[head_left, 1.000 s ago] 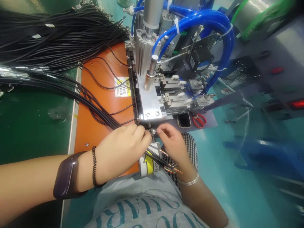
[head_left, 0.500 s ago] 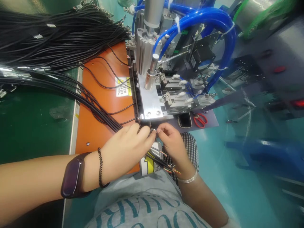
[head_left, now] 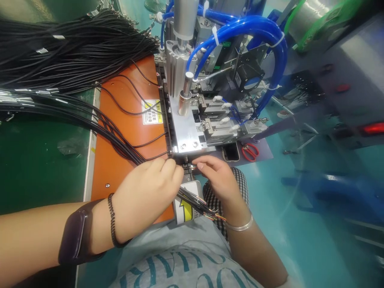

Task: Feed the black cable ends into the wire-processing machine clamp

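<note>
My left hand [head_left: 153, 188] is closed over a bundle of black cables [head_left: 129, 148]. The cables run in from the left and come out below the hand, where their stripped ends [head_left: 210, 210] show fine coloured wires. Its fingertips are hidden from me. Across from it, my right hand [head_left: 217, 178] has thumb and index finger apart, beside a small metal piece [head_left: 191, 167] at the front of the machine's fixture. Above both hands stands the machine's silver plate [head_left: 187, 134] with its upright cylinder. A label with a yellow arrow [head_left: 186, 210] lies under the cable ends.
An orange board [head_left: 120, 172] carries several single cables leading into the machine. A large pile of black cables [head_left: 69, 52] lies at the back left. Blue air hoses [head_left: 255, 26] arch over the machine. A phone [head_left: 231, 152] and red-handled cutters [head_left: 250, 152] lie at the right.
My left hand has drawn back left from the fixture, and my right thumb and finger have parted. The small metal piece at the fixture now shows between the hands. The view has shifted slightly.
</note>
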The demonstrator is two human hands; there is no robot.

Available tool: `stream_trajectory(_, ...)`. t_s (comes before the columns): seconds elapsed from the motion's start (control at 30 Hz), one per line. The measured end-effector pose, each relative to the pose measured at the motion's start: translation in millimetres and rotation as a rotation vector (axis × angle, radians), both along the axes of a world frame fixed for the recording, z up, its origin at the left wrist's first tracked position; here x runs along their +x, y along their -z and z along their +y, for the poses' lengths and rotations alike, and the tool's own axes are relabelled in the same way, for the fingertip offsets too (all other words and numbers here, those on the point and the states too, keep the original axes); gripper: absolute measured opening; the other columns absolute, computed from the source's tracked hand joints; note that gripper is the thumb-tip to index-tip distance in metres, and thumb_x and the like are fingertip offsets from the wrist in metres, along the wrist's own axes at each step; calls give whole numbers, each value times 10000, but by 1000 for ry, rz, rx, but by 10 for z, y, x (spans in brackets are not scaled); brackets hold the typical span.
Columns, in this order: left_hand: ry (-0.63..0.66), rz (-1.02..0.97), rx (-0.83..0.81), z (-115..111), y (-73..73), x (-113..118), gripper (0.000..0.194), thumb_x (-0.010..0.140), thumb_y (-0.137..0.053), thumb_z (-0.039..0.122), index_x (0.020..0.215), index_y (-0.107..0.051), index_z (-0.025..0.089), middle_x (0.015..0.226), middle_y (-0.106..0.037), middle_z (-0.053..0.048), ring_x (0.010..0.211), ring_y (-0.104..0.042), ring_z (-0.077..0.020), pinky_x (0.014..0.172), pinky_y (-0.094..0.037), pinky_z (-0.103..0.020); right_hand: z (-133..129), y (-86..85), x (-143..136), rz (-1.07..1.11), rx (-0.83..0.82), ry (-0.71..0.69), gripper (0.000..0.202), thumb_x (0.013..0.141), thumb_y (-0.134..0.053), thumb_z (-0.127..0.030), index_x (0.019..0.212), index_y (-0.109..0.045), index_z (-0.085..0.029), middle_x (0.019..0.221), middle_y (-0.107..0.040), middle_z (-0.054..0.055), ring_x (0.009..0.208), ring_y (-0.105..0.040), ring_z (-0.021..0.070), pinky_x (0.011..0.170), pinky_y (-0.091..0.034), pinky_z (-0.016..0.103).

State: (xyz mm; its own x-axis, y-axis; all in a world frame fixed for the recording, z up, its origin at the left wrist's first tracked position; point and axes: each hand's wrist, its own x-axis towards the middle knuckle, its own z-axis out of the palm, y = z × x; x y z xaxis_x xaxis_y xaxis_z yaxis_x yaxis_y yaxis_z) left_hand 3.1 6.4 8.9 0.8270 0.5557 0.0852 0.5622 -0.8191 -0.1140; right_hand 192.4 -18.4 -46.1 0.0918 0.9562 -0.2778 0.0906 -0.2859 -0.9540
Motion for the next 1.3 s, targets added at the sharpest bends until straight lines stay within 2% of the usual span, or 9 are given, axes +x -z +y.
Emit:
stream_trajectory(0.27,4,-26,59,15,3,11,152,805,-469,47,760,-555,164,717,-546,-50,646,-540,-219,566,-467,-341,6,-27,-15,-85,-25,-29,184,790,-604,-307,905,-704,-203,879,-667,33,848,-581,175,696,-452,279)
stream_trajectory(0.53,-11,-14,36,1,4,-3,161,788,-457,35,773,-563,154,732,-559,-69,663,-543,-226,597,-454,-345,9,-78,-35,-67,-67,-49,156,820,-571,-337,793,-560,-184,660,-460,-25,605,-412,106,525,-339,211)
stream_trajectory(0.67,-30,29,-15,-26,7,22,164,770,-454,29,794,-577,135,729,-566,-84,669,-558,-234,609,-453,-349,31,-51,-58,63,-181,-92,206,834,-532,-375,750,-496,-190,605,-384,-50,515,-315,89,462,-276,207)
stream_trajectory(0.8,-22,64,-30,-90,15,20,175,752,-476,35,823,-615,113,736,-584,-100,665,-566,-241,560,-433,-341,47,25,-82,177,-227,-44,215,800,-563,-382,733,-482,-194,577,-376,-66,474,-294,82,448,-260,212)
stream_trajectory(0.97,22,74,-21,-177,-4,7,159,741,-503,54,746,-650,116,752,-613,-128,732,-583,-272,541,-424,-340,-90,13,14,-84,38,-51,140,844,-574,-298,951,-535,-216,632,-422,-61,554,-399,101,537,-342,228)
stream_trajectory(1.03,6,77,4,-186,-14,11,177,746,-499,55,780,-666,102,745,-620,-131,693,-576,-259,548,-427,-343,-185,-53,88,-219,260,-232,190,851,-585,-225,1039,-570,-251,735,-519,-24,669,-486,125,628,-398,260)
stream_trajectory(1.1,-9,65,30,-178,-23,15,224,753,-492,53,874,-679,73,736,-625,-128,655,-570,-244,546,-428,-342,-273,-124,154,-293,493,-509,249,847,-595,-159,1052,-625,-298,843,-583,8,776,-529,147,717,-425,296)
stream_trajectory(1.17,-21,44,38,-163,-31,14,284,752,-492,55,973,-670,42,716,-623,-117,635,-570,-239,539,-430,-340,-335,-177,188,-307,632,-657,279,848,-591,-118,1025,-664,-321,862,-598,15,798,-531,149,740,-433,308)
stream_trajectory(1.3,-23,10,13,-145,-38,1,260,736,-501,53,930,-674,61,685,-617,-91,619,-575,-239,537,-437,-339,-363,-201,165,-251,694,-602,268,853,-594,-120,1021,-680,-310,859,-634,17,803,-548,152,744,-457,312)
